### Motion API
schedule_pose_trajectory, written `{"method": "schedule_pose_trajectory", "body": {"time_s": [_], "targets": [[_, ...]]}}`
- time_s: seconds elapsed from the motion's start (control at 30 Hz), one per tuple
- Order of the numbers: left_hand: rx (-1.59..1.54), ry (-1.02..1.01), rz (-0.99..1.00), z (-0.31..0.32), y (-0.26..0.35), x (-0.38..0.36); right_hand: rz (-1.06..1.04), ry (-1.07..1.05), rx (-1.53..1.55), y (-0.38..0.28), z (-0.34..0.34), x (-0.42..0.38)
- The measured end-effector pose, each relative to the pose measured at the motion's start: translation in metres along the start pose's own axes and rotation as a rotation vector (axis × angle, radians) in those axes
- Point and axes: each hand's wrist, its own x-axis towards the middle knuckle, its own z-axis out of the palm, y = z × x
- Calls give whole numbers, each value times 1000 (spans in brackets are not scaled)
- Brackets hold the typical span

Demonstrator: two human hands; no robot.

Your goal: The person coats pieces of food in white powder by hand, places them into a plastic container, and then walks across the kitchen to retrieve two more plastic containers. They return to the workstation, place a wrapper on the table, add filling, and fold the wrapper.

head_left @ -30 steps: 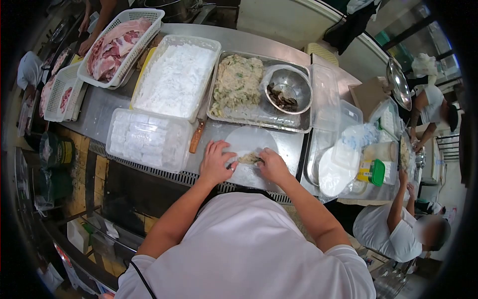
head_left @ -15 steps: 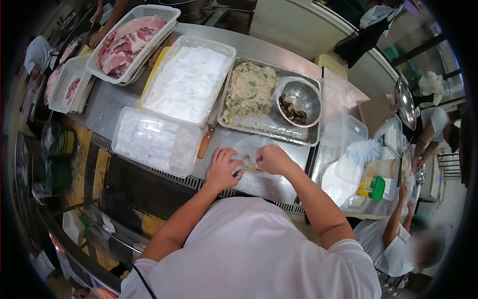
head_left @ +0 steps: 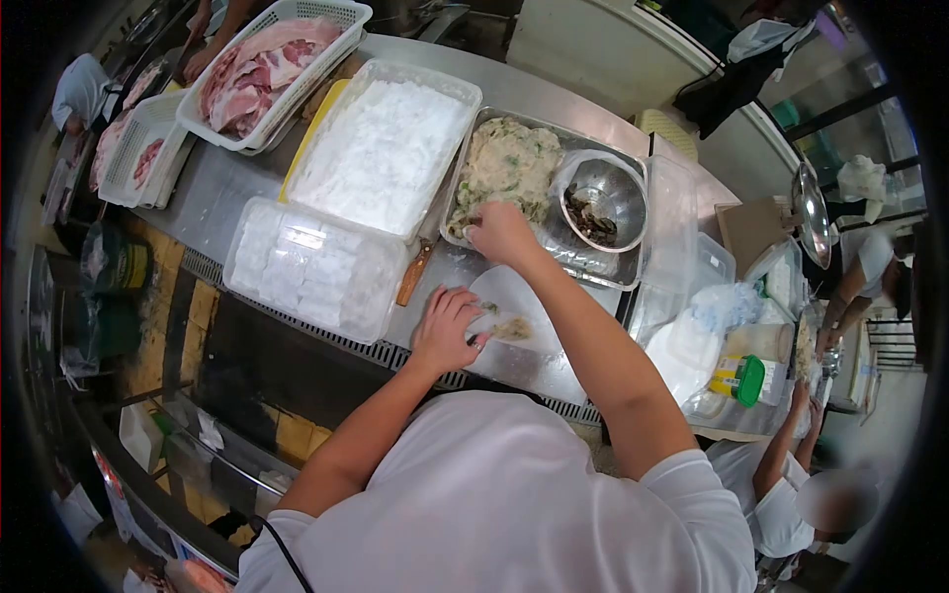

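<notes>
A thin whitish round wrapper [head_left: 549, 314] lies on the steel worktop with a smear of filling [head_left: 512, 329] on it. At its left edge, my left hand [head_left: 447, 331] rests with fingers stretched out and holds nothing visible. My right hand [head_left: 502, 234] is closed at the near edge of a metal tray [head_left: 593, 278], touching or just over the chopped filling [head_left: 509, 158]. Whatever its fingers grip is hidden. In the same tray stands a steel bowl [head_left: 633, 183] with dark pieces [head_left: 595, 225] inside.
Left of my hands lie a wooden handle [head_left: 416, 275] and a lidded plastic box [head_left: 297, 277] of white portions. Behind are a white powder tub [head_left: 381, 148] and a basket [head_left: 359, 22] of meat. Plastic containers and a green-lidded tub [head_left: 751, 381] stand right, near a co-worker [head_left: 766, 484].
My right hand has moved from the wrapper up and left to the filling tray, uncovering the smear of filling. My left hand stays beside the wrapper.
</notes>
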Motion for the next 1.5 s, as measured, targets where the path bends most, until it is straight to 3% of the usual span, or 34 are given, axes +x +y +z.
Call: {"method": "schedule_pose_trajectory", "body": {"time_s": [0.2, 0.3, 0.4, 0.5, 0.6, 0.7, 0.8, 0.9, 1.0, 1.1, 1.2, 1.3, 1.4, 1.5], "targets": [[10, -6, -6, -2, 1, 0, -46, -174, -93, 19, 19, 45], [2, 13, -2, 1, -1, -2, -57, -65, 72, 28, 5, 41], [3, 1, -5, -1, -1, -1, 150, -91, 305, 39, -7, 37], [-9, -5, -8, -1, 0, 1, 215, -75, 488, 42, -21, 20], [-17, -3, -20, -1, 1, 1, 207, -18, 474, 44, -28, 5], [-8, -1, -14, -1, 2, 2, 5, 125, 93, 36, -29, -1], [5, -8, -9, -2, 2, 1, -82, 36, -244, 32, -15, 9], [9, -7, -10, -2, 2, 1, -197, 13, -68, 18, 7, 18], [30, -11, -4, -3, 0, 0, -125, -248, -134, -3, 18, 23], [33, -31, -15, -3, 0, 0, -143, -307, -189, -21, -1, 14], [17, -16, -12, -3, 0, 0, -197, -218, -219, -6, 2, 11], [6, -1, -4, -2, -1, -1, -270, 37, -30, 12, -2, 5], [-3, 7, 6, -1, -2, -3, 56, 28, 306, 19, -23, -3], [-5, 3, 9, -1, -2, 0, 77, 39, 38, 32, -27, -2]]}}
